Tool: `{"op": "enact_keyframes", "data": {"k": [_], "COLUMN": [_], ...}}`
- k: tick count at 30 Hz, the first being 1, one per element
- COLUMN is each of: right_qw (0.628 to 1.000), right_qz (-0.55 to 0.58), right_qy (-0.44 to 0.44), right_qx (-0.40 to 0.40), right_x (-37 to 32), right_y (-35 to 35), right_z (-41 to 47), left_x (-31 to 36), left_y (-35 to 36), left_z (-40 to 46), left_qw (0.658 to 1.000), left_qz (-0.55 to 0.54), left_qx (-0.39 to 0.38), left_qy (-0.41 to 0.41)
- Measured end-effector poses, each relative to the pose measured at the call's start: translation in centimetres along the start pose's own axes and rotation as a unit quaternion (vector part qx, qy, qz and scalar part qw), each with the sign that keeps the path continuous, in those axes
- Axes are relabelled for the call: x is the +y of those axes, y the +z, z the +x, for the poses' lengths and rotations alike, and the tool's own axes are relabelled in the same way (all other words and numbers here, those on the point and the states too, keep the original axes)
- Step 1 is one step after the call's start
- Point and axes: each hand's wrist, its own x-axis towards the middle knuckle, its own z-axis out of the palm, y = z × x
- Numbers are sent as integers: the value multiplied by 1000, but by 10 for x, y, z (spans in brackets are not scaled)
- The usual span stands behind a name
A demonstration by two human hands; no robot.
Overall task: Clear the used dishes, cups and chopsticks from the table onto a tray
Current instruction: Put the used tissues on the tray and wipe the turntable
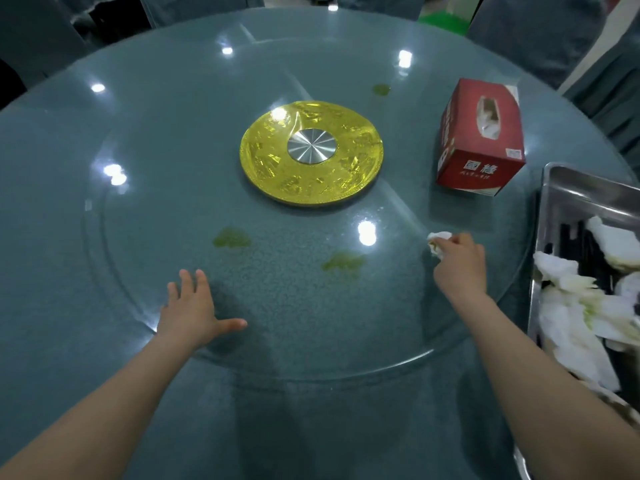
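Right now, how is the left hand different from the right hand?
The left hand is spread open, fingers straight; the right hand is curled round a white tissue. The left hand holds nothing; the right hand holds that wad in its grip. The left hand is far from the tray; the right hand is close beside it. Both reach out over the glass turntable, and both arms are bare.

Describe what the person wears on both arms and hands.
Nothing shows on either. The left hand and right hand are bare, without gloves, rings or a watch. Both forearms are uncovered down to the picture's lower edge; no sleeve or cuff is in view.
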Motion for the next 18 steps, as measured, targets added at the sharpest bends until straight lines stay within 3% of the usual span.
{"op": "enact_keyframes", "data": {"k": [12, 18], "right_qw": [982, 974], "right_qz": [2, 38], "right_qy": [-166, -169], "right_qx": [-88, -143], "right_x": [-20, -25], "right_y": [17, 2], "right_z": [-126, -159], "left_x": [-14, -11], "left_y": [-19, -8], "left_z": [-7, -35], "left_qw": [1000, 993], "left_qz": [-18, -65], "left_qx": [-6, 51], "left_qy": [25, 85]}}
